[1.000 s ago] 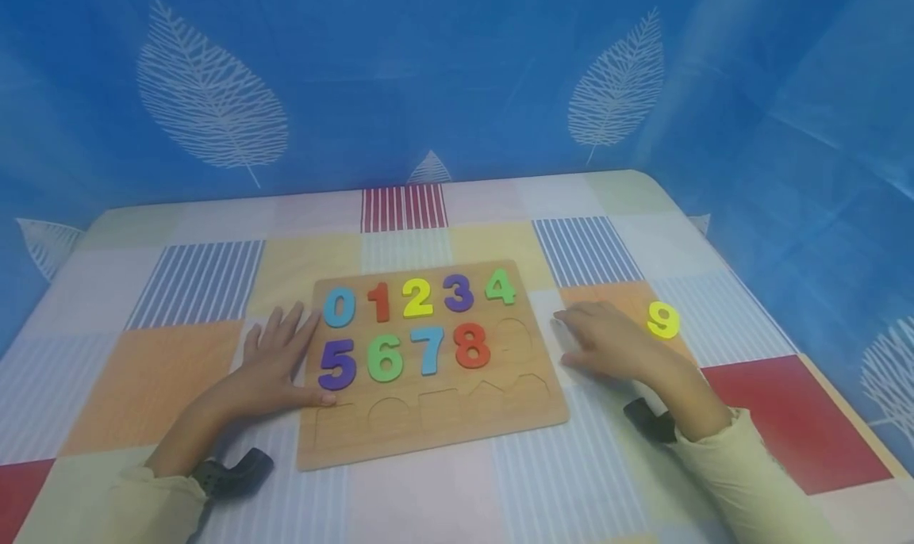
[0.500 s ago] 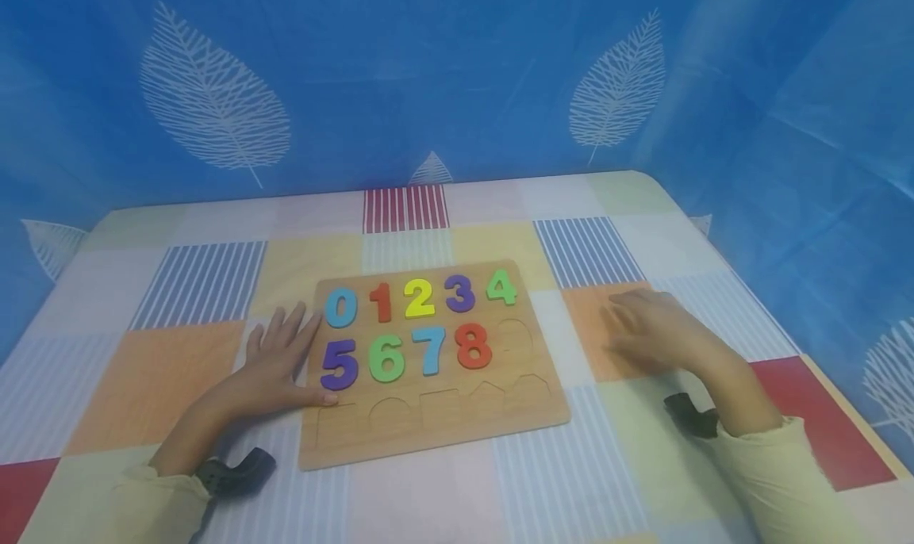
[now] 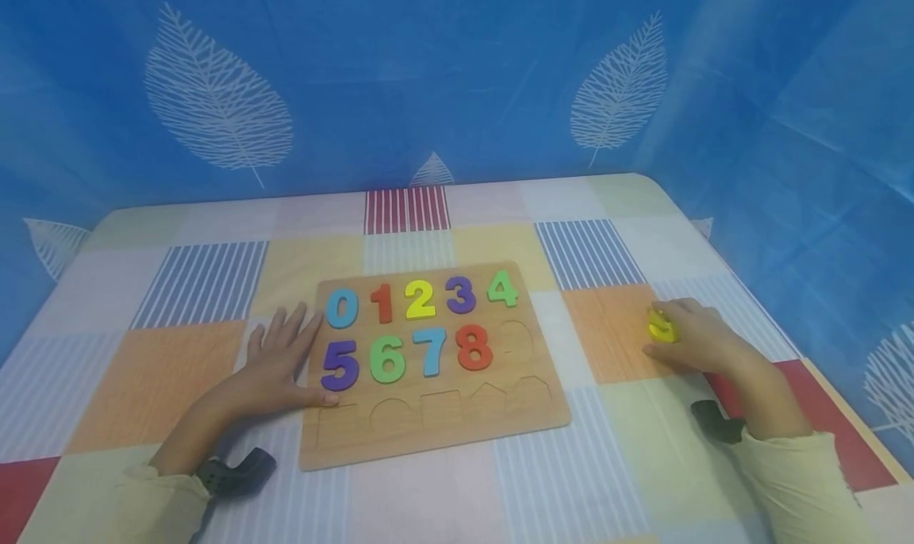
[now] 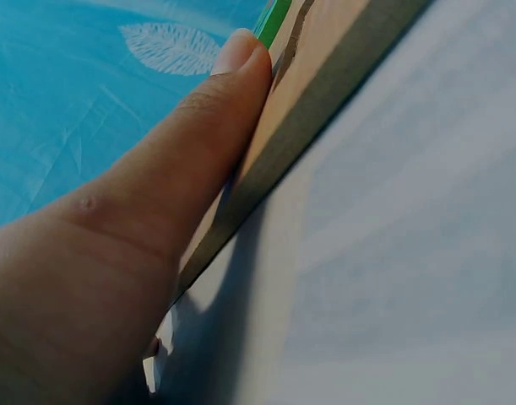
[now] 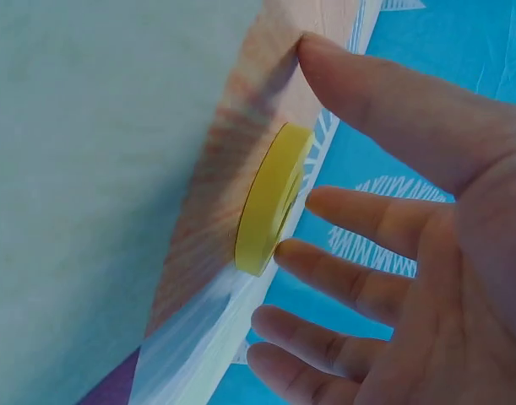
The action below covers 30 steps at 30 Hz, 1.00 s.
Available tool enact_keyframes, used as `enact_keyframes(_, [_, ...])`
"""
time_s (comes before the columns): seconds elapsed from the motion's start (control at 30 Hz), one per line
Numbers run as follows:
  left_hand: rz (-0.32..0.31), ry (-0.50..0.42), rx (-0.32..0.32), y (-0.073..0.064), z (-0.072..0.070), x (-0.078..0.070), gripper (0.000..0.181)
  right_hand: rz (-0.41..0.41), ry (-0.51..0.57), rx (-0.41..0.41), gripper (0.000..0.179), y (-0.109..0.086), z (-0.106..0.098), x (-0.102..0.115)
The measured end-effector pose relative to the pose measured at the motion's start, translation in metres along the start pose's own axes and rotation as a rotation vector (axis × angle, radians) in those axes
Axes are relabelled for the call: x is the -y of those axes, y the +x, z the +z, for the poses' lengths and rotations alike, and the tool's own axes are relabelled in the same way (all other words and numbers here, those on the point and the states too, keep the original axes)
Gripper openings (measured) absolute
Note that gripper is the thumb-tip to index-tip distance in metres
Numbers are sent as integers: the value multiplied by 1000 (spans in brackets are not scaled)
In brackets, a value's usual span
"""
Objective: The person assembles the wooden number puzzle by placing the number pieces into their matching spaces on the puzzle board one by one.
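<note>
A wooden number puzzle board (image 3: 443, 441) lies on the table with raised digits 0 to 8 in its upper two rows. My left hand (image 3: 274, 373) rests at the board's left side with fingers spread; in the left wrist view its thumb (image 4: 190, 152) lies straight on the board's edge. Over to the right, the yellow number 9 piece (image 3: 662, 328) lies on an orange cloth square, partly covered by my right hand (image 3: 696, 338). The right wrist view shows the fingertips at the piece's side and the thumb (image 5: 367, 89) apart from it, touching or just above the cloth.
A patchwork tablecloth (image 3: 421, 500) covers the table. Blue sheets with white leaf prints (image 3: 357, 76) hang behind it and at the right. The board shows a recess outline (image 3: 516, 338) right of the 8 and several outlines along its bottom row. Dark wrist bands (image 3: 239, 473) sit on both wrists.
My right hand has moved right, away from the board's side, and come to the yellow 9. The left hand and the board have stayed in place.
</note>
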<state>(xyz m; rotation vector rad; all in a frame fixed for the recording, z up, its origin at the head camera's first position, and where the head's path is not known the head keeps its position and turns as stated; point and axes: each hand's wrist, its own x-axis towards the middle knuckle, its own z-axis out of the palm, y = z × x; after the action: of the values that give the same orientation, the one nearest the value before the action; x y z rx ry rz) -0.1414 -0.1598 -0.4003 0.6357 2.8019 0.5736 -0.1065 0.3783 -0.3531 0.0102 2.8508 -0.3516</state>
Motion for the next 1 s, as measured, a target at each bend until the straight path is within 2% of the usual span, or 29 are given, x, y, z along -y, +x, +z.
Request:
enact_keyframes(0.23, [2,3,-11,-1,1,0,117,13,-13,-43,76,2,0,-8])
enact_keyframes(0.47, [-1,-6,-10,-2,0,-1,117,54,-9,16,77,1,0,-11])
enact_keyframes(0.67, [0,-3,-11,-2,0,-1,117,36,-22,0,73,2,0,-10])
enact_keyframes(1.0, [-4,-13,-4,-2,0,-1,117,55,-26,13,76,-1,-1,-5])
